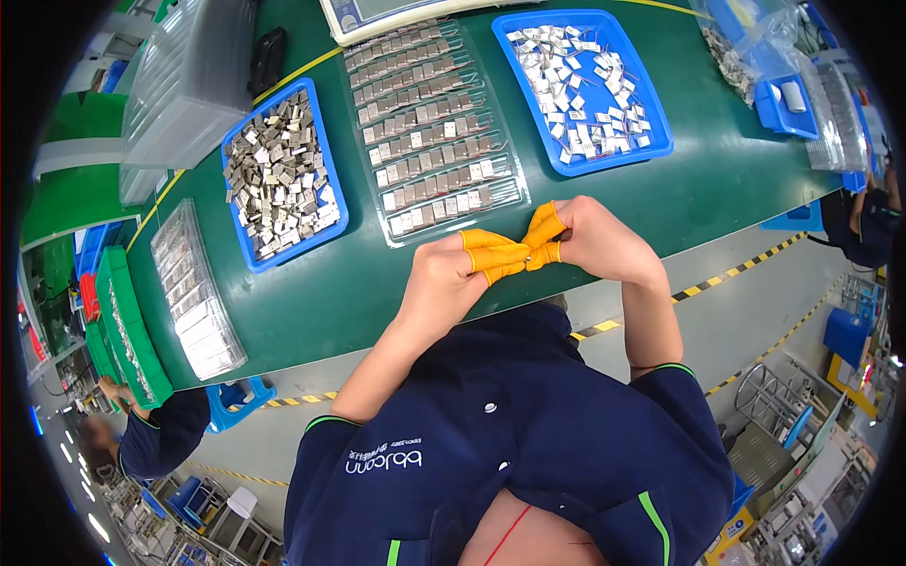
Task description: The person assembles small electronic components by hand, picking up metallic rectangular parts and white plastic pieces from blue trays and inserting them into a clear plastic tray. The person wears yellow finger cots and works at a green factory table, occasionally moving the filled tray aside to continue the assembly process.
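Over the near edge of the green table, my left hand (451,274) and my right hand (602,238) meet with fingertips pinched together. Yellow finger covers sit on the fingers of both. Between them shows a tiny glint of something, too small and covered to name. Just beyond lies a clear plastic tray (511,187) with rows of small flat silver-and-white pieces, thin wires at their right ends. To its left a blue tray (342,209) holds a heap of loose silver-and-white pieces. On the right another blue tray (646,94) contains white pieces with thin wires.
A white device (387,17) stands at the far edge. Left are stacked clear trays (184,75), a black object (269,58), another filled clear tray (193,283) and a green bin (132,330), near a co-worker's hand (118,392). A small blue bin (785,118) is far right.
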`<action>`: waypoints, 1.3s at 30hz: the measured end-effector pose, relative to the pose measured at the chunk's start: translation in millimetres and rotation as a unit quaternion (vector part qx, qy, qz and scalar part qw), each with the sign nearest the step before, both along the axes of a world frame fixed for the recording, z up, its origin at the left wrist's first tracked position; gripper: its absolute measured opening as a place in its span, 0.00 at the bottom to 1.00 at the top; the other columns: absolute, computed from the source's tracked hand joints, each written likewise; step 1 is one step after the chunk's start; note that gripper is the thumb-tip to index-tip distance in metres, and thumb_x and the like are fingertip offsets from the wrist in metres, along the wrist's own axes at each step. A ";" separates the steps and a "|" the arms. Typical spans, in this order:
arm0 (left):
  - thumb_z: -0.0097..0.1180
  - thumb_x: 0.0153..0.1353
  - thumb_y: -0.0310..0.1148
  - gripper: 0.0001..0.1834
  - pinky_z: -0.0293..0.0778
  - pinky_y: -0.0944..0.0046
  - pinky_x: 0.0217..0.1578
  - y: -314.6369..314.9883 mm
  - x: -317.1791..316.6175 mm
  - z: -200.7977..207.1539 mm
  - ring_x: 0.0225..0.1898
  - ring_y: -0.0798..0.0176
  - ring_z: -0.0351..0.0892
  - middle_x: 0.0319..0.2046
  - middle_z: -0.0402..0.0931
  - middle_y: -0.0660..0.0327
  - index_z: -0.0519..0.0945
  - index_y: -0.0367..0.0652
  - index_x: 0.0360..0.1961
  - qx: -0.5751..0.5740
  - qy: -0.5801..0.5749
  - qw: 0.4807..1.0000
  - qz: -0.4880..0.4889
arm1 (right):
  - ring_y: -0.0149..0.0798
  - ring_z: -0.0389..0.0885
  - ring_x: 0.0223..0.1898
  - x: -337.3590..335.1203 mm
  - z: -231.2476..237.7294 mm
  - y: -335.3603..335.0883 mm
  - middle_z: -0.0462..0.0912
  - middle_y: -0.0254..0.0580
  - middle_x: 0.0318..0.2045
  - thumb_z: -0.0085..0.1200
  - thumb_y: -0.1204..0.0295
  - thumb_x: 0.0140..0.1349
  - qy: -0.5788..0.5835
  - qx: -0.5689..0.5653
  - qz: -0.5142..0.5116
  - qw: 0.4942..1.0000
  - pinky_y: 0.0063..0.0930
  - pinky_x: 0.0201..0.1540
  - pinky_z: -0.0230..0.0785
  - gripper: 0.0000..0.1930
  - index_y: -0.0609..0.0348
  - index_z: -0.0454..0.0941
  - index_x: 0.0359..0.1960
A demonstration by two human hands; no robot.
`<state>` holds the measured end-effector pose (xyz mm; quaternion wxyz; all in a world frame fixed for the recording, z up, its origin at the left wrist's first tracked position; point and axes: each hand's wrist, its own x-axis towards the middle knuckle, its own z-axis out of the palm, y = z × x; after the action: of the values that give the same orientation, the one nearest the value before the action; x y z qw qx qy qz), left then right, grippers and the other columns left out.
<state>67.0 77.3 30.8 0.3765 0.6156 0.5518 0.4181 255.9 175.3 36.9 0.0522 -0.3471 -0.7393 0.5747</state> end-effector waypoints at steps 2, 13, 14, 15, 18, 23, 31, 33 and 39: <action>0.60 0.48 0.18 0.11 0.76 0.69 0.35 5.5 -0.4 -1.8 0.31 0.63 0.81 0.34 0.81 0.56 0.83 0.37 0.36 -0.007 -0.018 1.000 0.012 | 0.31 0.74 0.28 -3.6 0.2 0.2 0.80 0.38 0.27 0.62 0.81 0.45 0.036 -0.010 -0.042 0.998 0.21 0.34 0.68 0.10 0.64 0.81 0.33; 0.59 0.54 0.20 0.15 0.78 0.68 0.38 28.7 -11.2 3.1 0.33 0.62 0.81 0.36 0.79 0.52 0.76 0.28 0.44 -0.133 -0.342 0.909 0.199 | 0.40 0.76 0.35 -45.7 -9.2 -20.3 0.79 0.36 0.31 0.61 0.81 0.39 0.175 0.426 -0.212 0.862 0.30 0.38 0.70 0.15 0.58 0.81 0.33; 0.58 0.54 0.20 0.15 0.78 0.68 0.38 28.4 -11.7 3.8 0.33 0.63 0.81 0.36 0.79 0.52 0.76 0.28 0.44 -0.149 -0.345 0.906 0.196 | 0.41 0.76 0.37 -46.6 -9.8 -19.8 0.79 0.36 0.32 0.61 0.81 0.39 0.166 0.444 -0.213 0.854 0.31 0.40 0.69 0.14 0.58 0.81 0.33; 0.58 0.54 0.20 0.15 0.78 0.68 0.38 27.9 -11.3 3.3 0.33 0.63 0.81 0.36 0.79 0.53 0.76 0.28 0.44 -0.160 -0.355 0.901 0.189 | 0.42 0.75 0.38 -46.0 -10.0 -19.4 0.79 0.36 0.33 0.61 0.81 0.39 0.155 0.463 -0.211 0.847 0.32 0.42 0.69 0.14 0.58 0.81 0.32; 0.58 0.55 0.22 0.14 0.78 0.68 0.38 28.0 -10.0 0.5 0.34 0.63 0.81 0.36 0.79 0.53 0.77 0.29 0.44 -0.161 -0.368 0.897 0.182 | 0.44 0.74 0.41 -42.2 -17.2 -20.3 0.78 0.37 0.35 0.60 0.82 0.39 0.154 0.454 -0.214 0.851 0.34 0.45 0.67 0.13 0.58 0.80 0.31; 0.59 0.54 0.23 0.11 0.77 0.64 0.40 24.1 -7.0 -5.0 0.39 0.61 0.80 0.37 0.80 0.56 0.80 0.34 0.40 0.006 -0.126 0.957 0.262 | 0.41 0.74 0.42 -27.9 -23.1 -14.3 0.78 0.36 0.34 0.58 0.81 0.39 0.072 0.496 -0.183 0.846 0.36 0.48 0.65 0.12 0.58 0.80 0.30; 0.59 0.49 0.22 0.13 0.60 0.50 0.58 8.6 -6.2 -19.2 0.54 0.54 0.71 0.42 0.78 0.57 0.81 0.40 0.38 0.166 0.269 0.933 0.175 | 0.33 0.74 0.46 -27.9 -30.4 -13.2 0.79 0.28 0.32 0.57 0.78 0.41 -0.008 0.539 -0.168 0.825 0.44 0.61 0.46 0.09 0.53 0.82 0.27; 0.59 0.49 0.22 0.13 0.61 0.50 0.58 6.1 -4.3 -20.0 0.54 0.55 0.71 0.43 0.78 0.57 0.81 0.40 0.38 0.175 0.268 0.929 0.185 | 0.33 0.73 0.47 -28.8 -30.5 -13.0 0.79 0.28 0.32 0.57 0.78 0.40 -0.008 0.543 -0.155 0.826 0.44 0.62 0.46 0.10 0.53 0.82 0.27; 0.58 0.49 0.23 0.12 0.62 0.50 0.57 6.0 -7.5 -24.4 0.53 0.54 0.72 0.44 0.78 0.56 0.81 0.40 0.38 0.165 0.258 0.935 0.177 | 0.32 0.72 0.48 -28.3 -26.9 -10.8 0.79 0.29 0.33 0.58 0.77 0.42 -0.020 0.528 -0.133 0.838 0.44 0.62 0.46 0.11 0.51 0.84 0.31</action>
<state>59.6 83.3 6.4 0.0344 0.6483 0.6532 0.3896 227.6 164.5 10.1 0.2888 -0.3731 -0.8783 0.0775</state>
